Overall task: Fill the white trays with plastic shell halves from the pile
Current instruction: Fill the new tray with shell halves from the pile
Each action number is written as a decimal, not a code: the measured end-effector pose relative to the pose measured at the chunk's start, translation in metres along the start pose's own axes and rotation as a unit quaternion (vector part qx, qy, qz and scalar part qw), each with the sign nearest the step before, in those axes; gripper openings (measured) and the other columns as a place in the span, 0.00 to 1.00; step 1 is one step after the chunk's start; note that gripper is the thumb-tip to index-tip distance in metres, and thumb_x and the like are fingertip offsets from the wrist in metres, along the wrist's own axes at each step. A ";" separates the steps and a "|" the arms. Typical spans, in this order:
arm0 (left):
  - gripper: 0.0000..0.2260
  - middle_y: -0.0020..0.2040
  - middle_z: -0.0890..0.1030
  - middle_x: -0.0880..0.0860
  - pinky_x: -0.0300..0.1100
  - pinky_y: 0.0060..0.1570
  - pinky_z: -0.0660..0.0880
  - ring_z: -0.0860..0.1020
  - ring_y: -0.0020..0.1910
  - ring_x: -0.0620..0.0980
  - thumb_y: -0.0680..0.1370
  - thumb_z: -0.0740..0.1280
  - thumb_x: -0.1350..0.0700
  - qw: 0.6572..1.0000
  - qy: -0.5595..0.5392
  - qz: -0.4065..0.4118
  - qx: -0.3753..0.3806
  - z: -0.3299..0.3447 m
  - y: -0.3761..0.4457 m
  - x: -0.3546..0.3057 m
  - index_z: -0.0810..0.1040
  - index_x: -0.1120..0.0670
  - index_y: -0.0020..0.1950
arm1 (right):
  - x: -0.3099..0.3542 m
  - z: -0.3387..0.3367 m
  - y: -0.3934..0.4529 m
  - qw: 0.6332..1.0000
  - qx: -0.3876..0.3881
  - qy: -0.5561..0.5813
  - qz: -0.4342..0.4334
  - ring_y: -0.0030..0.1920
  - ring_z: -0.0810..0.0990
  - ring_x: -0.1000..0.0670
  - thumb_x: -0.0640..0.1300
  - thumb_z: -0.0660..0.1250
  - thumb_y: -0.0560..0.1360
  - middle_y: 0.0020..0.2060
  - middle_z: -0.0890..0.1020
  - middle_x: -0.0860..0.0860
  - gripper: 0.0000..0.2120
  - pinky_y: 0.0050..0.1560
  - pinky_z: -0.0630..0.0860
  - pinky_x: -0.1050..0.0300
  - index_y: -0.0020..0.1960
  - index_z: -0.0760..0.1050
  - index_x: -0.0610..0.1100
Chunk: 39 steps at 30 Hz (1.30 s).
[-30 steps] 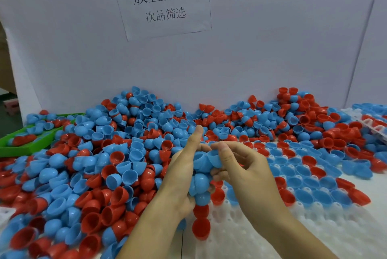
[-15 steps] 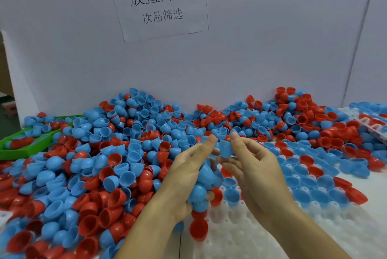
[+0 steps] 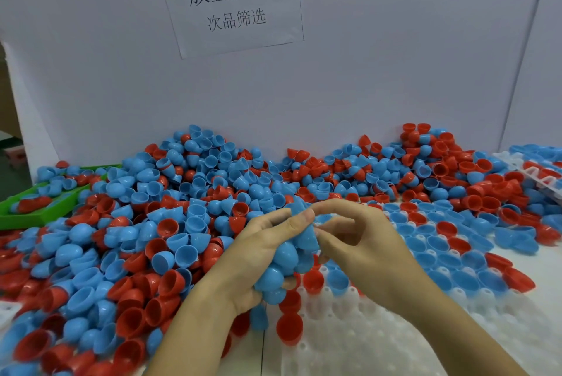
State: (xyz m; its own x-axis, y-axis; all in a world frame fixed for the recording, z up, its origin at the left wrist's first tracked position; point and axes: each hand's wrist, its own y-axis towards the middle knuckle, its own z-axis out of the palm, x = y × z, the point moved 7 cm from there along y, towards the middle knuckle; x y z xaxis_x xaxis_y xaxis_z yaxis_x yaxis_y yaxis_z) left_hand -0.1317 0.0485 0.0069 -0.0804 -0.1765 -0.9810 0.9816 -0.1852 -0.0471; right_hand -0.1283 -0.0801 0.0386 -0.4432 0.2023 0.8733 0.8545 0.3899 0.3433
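The nested stack of blue shell halves [image 3: 289,257] sits gripped in the left hand [image 3: 258,257], fingers curled round it. The right hand [image 3: 359,241] pinches the top blue half [image 3: 299,213], which half a second ago stood clearer of the stack; likely it is being peeled off for placing. Below the grip lies the white tray [image 3: 380,342], its near pockets unfilled; the loose pile [image 3: 137,238] crowds left and behind.

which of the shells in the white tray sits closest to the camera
The red shell half at the white tray's near-left corner, below the left hand; all others sit farther back.
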 end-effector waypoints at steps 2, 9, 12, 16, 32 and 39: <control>0.24 0.40 0.77 0.56 0.37 0.24 0.67 0.72 0.30 0.49 0.71 0.74 0.44 1.000 0.018 -0.010 0.011 0.000 0.000 0.002 0.78 0.61 0.57 | -0.001 -0.002 0.000 1.000 -0.003 -0.030 -0.006 0.36 0.84 0.48 0.40 0.68 0.78 0.35 0.85 0.53 0.11 0.41 0.83 0.52 0.51 0.80 0.57; 0.23 0.39 0.75 0.55 0.39 0.26 0.68 0.71 0.31 0.51 0.65 0.79 0.40 0.996 -0.006 0.007 -0.085 -0.022 0.002 -0.003 0.81 0.58 0.46 | 0.005 -0.016 0.001 0.983 -0.032 -0.178 -0.031 0.30 0.82 0.56 0.39 0.71 0.76 0.30 0.83 0.56 0.10 0.36 0.81 0.62 0.45 0.80 0.56; 0.17 0.38 0.76 0.53 0.38 0.22 0.68 0.73 0.30 0.50 0.62 0.77 0.41 0.982 -0.054 0.038 -0.176 -0.044 0.000 -0.009 0.85 0.53 0.42 | -0.001 -0.007 -0.004 0.962 0.081 -0.259 0.015 0.32 0.82 0.56 0.45 0.72 0.76 0.32 0.83 0.57 0.03 0.36 0.81 0.60 0.48 0.82 0.52; 0.12 0.35 0.78 0.51 0.39 0.22 0.69 0.73 0.29 0.49 0.64 0.76 0.42 0.977 -0.072 0.039 -0.198 -0.047 -0.002 -0.008 0.85 0.50 0.37 | -0.004 0.009 -0.014 0.930 0.169 -0.323 0.054 0.31 0.80 0.61 0.51 0.73 0.75 0.32 0.81 0.60 0.06 0.29 0.74 0.66 0.51 0.82 0.53; 0.18 0.35 0.78 0.52 0.38 0.21 0.69 0.73 0.25 0.48 0.66 0.74 0.43 0.977 -0.104 0.026 -0.184 -0.035 -0.002 -0.005 0.82 0.56 0.45 | -0.017 0.039 -0.023 0.872 0.215 -0.438 0.050 0.44 0.80 0.52 0.52 0.70 0.75 0.47 0.82 0.53 0.12 0.47 0.80 0.56 0.55 0.81 0.48; 0.14 0.35 0.77 0.52 0.37 0.20 0.68 0.73 0.27 0.47 0.68 0.73 0.47 0.975 -0.158 0.001 -0.153 -0.028 0.000 -0.001 0.80 0.56 0.46 | -0.007 0.017 -0.010 0.945 0.122 -0.303 0.018 0.30 0.76 0.66 0.55 0.63 0.80 0.25 0.76 0.66 0.11 0.28 0.70 0.69 0.55 0.81 0.52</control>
State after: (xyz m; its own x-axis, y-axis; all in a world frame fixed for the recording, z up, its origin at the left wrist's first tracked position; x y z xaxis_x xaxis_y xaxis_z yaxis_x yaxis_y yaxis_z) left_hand -0.1267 0.0760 0.0024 -0.0798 -0.4753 -0.8762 0.9837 0.1047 -0.1464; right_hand -0.1380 -0.0706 0.0230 -0.5515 0.6684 0.4991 0.8171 0.5532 0.1621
